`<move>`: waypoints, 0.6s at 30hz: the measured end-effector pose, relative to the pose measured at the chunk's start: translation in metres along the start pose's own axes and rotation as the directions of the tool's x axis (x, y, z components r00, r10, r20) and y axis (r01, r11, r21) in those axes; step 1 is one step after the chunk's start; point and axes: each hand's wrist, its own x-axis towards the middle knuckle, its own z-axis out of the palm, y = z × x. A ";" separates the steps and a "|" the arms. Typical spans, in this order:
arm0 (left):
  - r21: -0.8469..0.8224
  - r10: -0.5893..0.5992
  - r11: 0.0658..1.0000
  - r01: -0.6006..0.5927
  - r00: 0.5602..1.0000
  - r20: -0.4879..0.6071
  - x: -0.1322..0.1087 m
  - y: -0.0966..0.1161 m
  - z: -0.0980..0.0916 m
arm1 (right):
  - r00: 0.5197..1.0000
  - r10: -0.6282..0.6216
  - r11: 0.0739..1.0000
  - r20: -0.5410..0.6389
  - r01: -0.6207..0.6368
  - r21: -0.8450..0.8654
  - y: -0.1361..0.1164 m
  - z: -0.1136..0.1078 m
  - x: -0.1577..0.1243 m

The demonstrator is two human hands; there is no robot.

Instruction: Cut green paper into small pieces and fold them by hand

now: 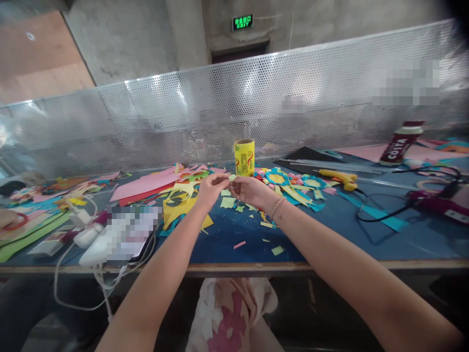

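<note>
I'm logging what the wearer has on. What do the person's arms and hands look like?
Both forearms are bare, with no sleeves in view. The right hand has a thin beaded bracelet at its wrist. The left hand shows no gloves, rings or watch.

I saw a small pale green paper scrap (231, 178) pinched between the fingertips of my left hand (210, 188) and right hand (249, 189), held just above the blue table. It was tiny, roughly square, its edges partly hidden by my fingers, near the yellow roll behind.
</note>
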 end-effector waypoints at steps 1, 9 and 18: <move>0.007 0.005 1.000 -0.005 1.000 -0.002 0.000 0.000 0.000 | 1.000 0.003 1.000 -0.001 -0.003 0.001 0.000 0.000 0.000; 0.042 0.039 0.998 -0.038 0.999 -0.016 0.001 -0.004 -0.001 | 1.000 0.000 1.000 0.010 0.000 0.025 0.002 -0.002 0.002; -0.006 0.034 0.999 -0.034 0.999 -0.029 0.000 -0.005 0.002 | 1.000 -0.011 1.000 0.021 0.010 0.016 0.001 0.002 0.000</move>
